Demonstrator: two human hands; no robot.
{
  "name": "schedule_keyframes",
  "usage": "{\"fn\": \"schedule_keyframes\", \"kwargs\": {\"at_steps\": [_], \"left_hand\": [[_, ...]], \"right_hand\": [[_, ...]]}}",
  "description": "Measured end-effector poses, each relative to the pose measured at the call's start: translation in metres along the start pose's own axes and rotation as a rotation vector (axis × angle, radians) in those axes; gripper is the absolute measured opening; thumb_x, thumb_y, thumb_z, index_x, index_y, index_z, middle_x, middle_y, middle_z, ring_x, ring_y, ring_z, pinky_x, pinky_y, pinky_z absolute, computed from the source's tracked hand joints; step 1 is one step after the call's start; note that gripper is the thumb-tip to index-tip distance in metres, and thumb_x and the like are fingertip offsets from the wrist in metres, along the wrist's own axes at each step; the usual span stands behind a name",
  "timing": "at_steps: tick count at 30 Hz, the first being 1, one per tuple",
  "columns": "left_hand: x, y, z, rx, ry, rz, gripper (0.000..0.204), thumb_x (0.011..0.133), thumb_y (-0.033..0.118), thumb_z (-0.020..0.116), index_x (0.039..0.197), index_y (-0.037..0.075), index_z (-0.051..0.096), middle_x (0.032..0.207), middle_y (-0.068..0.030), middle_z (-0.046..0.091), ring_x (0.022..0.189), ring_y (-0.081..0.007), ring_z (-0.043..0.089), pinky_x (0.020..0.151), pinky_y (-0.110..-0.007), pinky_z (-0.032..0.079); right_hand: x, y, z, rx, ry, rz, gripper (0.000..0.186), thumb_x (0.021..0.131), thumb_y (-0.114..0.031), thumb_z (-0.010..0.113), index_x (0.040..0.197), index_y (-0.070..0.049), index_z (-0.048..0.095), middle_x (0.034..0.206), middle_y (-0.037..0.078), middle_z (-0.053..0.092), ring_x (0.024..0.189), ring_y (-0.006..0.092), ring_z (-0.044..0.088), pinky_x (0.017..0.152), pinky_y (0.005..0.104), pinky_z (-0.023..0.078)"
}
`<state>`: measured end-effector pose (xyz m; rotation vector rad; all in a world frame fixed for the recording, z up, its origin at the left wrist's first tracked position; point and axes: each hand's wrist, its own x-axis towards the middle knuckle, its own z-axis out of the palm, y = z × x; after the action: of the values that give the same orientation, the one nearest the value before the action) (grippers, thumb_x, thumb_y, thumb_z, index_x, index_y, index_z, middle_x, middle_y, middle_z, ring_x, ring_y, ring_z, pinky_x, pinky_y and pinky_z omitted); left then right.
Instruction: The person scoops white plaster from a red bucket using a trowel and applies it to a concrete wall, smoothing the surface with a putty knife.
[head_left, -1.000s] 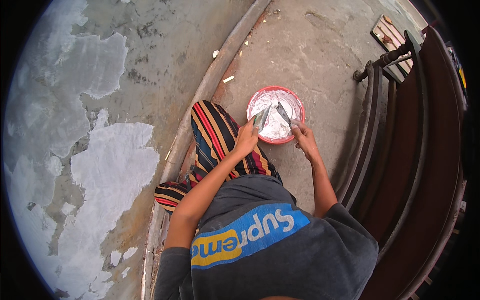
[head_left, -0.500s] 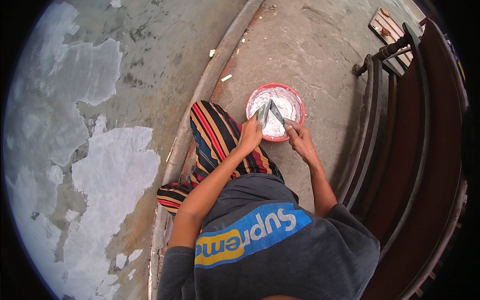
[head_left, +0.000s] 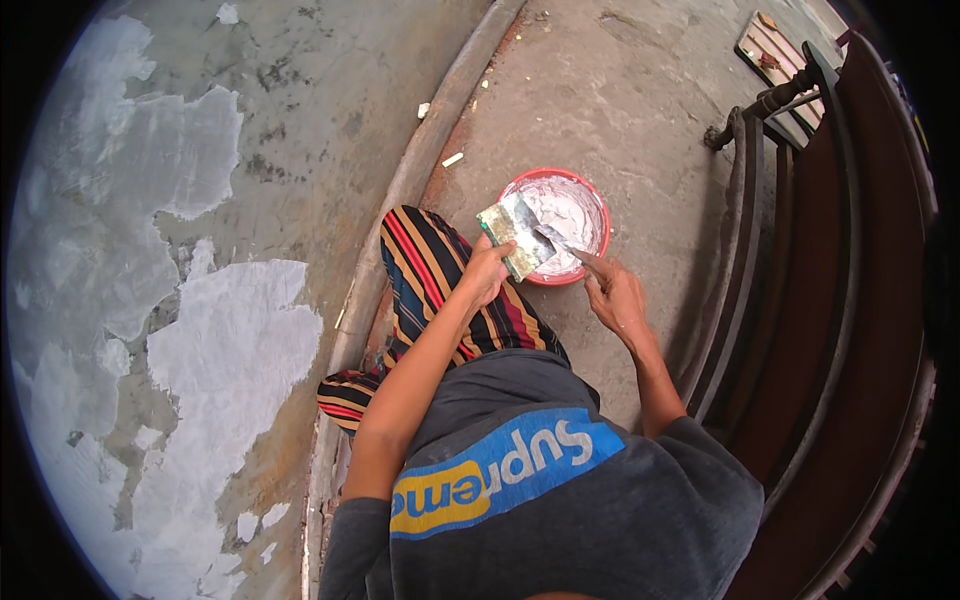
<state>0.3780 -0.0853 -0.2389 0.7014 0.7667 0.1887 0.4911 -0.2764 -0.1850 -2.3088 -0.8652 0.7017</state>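
A red bucket [head_left: 604, 232] of white putty [head_left: 572, 208] stands on the ground in front of me. My left hand [head_left: 487, 272] grips a wide, flat putty blade [head_left: 512, 232] by its green edge, its smeared metal face turned up over the bucket's left rim. My right hand [head_left: 614, 296] holds a narrower putty knife [head_left: 562, 242] by the handle. The knife's tip meets or overlaps the wide blade; I cannot tell which. Both tools are above the putty.
On the left is a grey wall [head_left: 300, 180] with white putty patches [head_left: 235, 330]. A raised ledge [head_left: 400, 180] runs along its foot. A dark wooden bench [head_left: 800, 300] stands close on the right, and a slatted wooden piece [head_left: 775, 60] lies beyond it.
The wide blade has tilted from nearly edge-on to face up and shifted left. The narrow knife has swung from pointing away to pointing left. My right hand has moved slightly right and nearer me.
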Motion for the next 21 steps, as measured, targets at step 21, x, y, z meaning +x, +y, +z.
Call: {"fn": "schedule_keyframes", "kwargs": {"at_steps": [21], "left_hand": [[-0.02, 0.003, 0.015, 0.036, 0.056, 0.013, 0.043, 0.097, -0.002, 0.043, 0.137, 0.0, 0.029, 0.135, -0.0167, 0.043, 0.123, -0.0254, 0.048, 0.104, -0.04, 0.044]], "right_hand": [[-0.002, -0.006, 0.019, 0.017, 0.179, -0.16, 0.04, 0.083, -0.007, 0.058, 0.122, -0.015, 0.066, 0.081, 0.017, 0.056, 0.072, 0.0327, 0.061, 0.065, 0.0435, 0.048]]}}
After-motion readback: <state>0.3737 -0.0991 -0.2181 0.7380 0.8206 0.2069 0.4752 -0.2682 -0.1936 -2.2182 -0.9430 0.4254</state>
